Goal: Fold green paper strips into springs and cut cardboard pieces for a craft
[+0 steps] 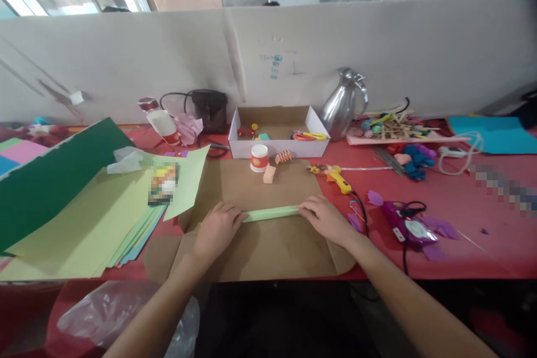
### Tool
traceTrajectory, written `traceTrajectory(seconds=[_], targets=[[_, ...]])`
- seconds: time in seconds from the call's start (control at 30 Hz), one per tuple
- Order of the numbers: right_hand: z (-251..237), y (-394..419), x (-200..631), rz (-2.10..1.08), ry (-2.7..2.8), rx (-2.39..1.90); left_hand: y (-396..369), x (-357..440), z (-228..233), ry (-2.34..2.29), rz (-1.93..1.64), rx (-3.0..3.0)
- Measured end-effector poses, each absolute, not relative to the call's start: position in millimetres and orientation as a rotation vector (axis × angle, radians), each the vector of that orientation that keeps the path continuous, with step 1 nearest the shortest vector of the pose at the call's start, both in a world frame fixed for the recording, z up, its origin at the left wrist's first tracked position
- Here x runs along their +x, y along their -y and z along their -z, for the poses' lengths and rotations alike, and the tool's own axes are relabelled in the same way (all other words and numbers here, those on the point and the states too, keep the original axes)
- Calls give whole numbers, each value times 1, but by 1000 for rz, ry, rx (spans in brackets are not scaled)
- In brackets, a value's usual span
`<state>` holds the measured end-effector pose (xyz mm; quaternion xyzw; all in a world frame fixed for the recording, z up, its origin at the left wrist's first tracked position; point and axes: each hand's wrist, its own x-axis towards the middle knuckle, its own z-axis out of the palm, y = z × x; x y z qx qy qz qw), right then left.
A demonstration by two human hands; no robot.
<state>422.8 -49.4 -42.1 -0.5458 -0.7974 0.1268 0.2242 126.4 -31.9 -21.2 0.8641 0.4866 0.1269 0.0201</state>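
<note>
- Two hands press down on one thin light-green paper strip (272, 213): the left hand (217, 229) covers its left end, the right hand (322, 217) its right end.
- Both hands lie palm down with fingers curled onto the ends, half closed and pinning the strip rather than wrapped around it.
- That strip looks like a folded or rolled length of paper; its long axis runs left to right across the person's front, with the right end a touch farther from the person than the left.
- It lies flat on an opened-out brown cardboard sheet (268, 251), which rests on the red table (461, 251).
- Just beyond the strip, on the same cardboard, stand a small white and red paper cup (259, 158) and a short peach-coloured pleated paper piece (269, 174).
- Right of the right hand, near it, a yellow glue gun (335, 175) lies on the table, its cord trailing past the wrist.
- Farther back sits a shallow white cardboard box (277, 148) with small bits inside.
- Left of the left hand spreads a stack of pale green paper sheets (84, 224), overlapping a dark green sheet (54, 179).
- Well behind, by the partition, stands a metal jug (344, 109).
</note>
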Motion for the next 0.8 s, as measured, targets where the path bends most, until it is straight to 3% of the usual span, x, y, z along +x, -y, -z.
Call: traceTrajectory(seconds=[0.4, 0.8], targets=[[43, 29, 417, -466, 2072, -1841, 26, 130, 20, -1775, -207, 2614], [40, 31, 415, -250, 2163, -1931, 34, 106, 25, -1950, -115, 2446]])
